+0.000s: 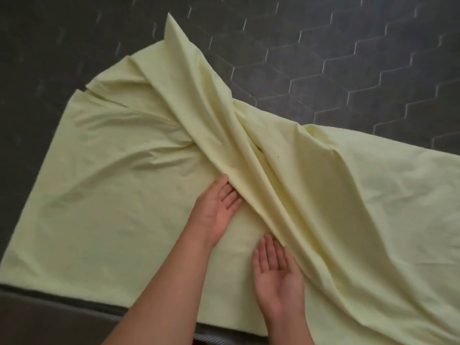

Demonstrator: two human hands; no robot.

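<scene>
Running 11 to 5 o'clock, the bunched sheet fold (251,155) lies at 2 o'clock of left hand (219,207) and right hand (276,267), both palm-up, fingers straight, gripping nothing

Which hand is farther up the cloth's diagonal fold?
The left hand, fingers at the fold; the right hand lies palm-up nearer the mattress edge.
</scene>
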